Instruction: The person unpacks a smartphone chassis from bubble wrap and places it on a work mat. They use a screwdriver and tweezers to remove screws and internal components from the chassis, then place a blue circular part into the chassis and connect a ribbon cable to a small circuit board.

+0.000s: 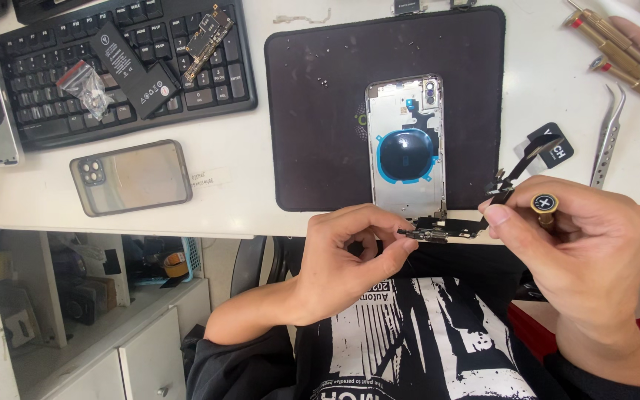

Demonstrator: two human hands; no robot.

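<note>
You hold a black flex cable assembly (446,228) between both hands, just past the near edge of the white table (246,200). Its thick connector end runs roughly left to right, and a thin ribbon tail climbs up and to the right toward a small black tab (553,148) lying on the table.

Your left hand (350,255) pinches the left end of the assembly between thumb and forefinger, the other fingers curled loosely underneath. Your right hand (579,237) pinches the part where the ribbon bends upward, and it also has a brass-handled screwdriver (544,204) tucked in its grip, butt end facing you.

The assembly sits just below the bottom end of the opened phone housing (406,148), which lies lengthwise away from you on the dark work mat (305,111). The mat is open on either side of the housing. To your right, tweezers (606,137) lie near your right hand; to your left, a clear phone case (131,176) rests well apart, with a keyboard (38,74) behind it.
</note>
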